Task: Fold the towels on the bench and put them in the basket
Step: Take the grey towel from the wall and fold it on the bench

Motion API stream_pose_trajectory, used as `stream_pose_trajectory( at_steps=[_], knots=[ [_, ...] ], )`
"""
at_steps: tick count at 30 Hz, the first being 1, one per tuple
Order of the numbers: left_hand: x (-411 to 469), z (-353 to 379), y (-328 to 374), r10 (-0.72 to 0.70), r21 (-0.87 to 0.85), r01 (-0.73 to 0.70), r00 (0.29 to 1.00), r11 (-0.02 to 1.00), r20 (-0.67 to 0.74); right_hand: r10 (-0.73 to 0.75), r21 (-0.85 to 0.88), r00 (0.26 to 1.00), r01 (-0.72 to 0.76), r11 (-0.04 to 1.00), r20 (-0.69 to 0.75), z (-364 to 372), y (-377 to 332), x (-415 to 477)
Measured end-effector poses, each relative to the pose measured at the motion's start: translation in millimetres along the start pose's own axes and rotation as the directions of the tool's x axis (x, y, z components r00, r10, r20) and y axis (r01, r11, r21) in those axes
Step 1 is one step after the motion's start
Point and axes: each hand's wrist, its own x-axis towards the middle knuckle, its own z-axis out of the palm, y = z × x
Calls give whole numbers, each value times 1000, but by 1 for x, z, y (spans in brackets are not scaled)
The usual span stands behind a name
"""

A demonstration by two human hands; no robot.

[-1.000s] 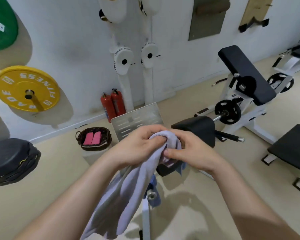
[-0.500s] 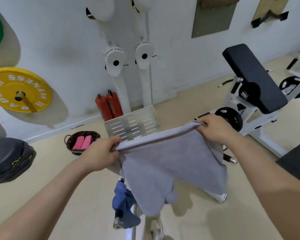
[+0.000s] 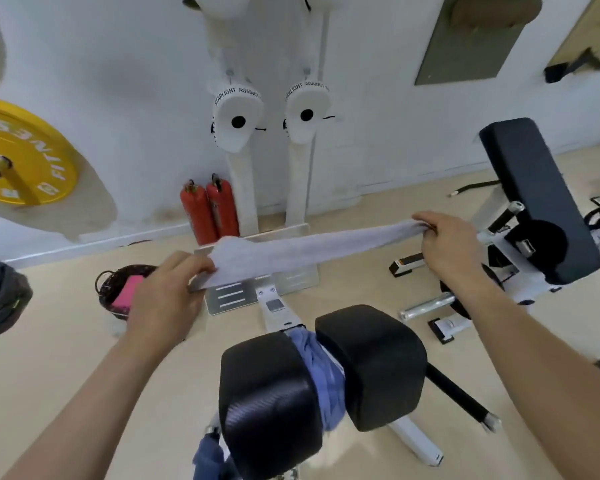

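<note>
Half a second ago the grey towel (image 3: 291, 254) hung down like a wide sheet between the hands; now it is raised and stretched almost flat, so only a thin band shows. I judge the first fold is about to start. The left hand (image 3: 163, 299) pinches one end with its fingers (image 3: 201, 268) closed on the cloth, and the right hand (image 3: 447, 244) pinches the other end. The towel is in the air, above the far end of the worktop (image 3: 274, 393), where a blue towel (image 3: 323, 368) waits. The basket (image 3: 118, 292) stands on the floor beyond its far left corner.
</note>
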Motion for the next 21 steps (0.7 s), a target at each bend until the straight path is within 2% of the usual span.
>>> stream_pose_trajectory(
  at_steps=[2, 4, 8, 13, 16, 19, 21],
  knots=[
    [-27, 26, -8, 18, -11, -16, 991, 1000, 130, 35, 28, 995, -37, 999, 91, 23, 21, -10],
    [-58, 54, -13, 0, 13, -4, 960, 1000, 280, 66, -19, 980, -63, 998, 188, 48, 47, -23],
    [-112, 109, -19, -98, 108, 45, 830, 993, 549, 145, -165, 886, -78, 983, 441, 102, 102, -55],
    [-154, 141, -11, -190, 166, 101, 688, 981, 700, 156, -230, 797, -22, 973, 584, 136, 162, -94],
    [-166, 146, 4, -250, 176, 179, 621, 968, 743, 57, -203, 796, 84, 976, 603, 139, 187, -100],
    [-167, 147, 24, -289, 209, 202, 578, 957, 763, -140, -172, 824, 275, 946, 549, 135, 205, -103],
    [-166, 153, 36, -355, 283, 215, 532, 935, 769, -241, -179, 806, 390, 903, 540, 128, 216, -108]
  ],
)
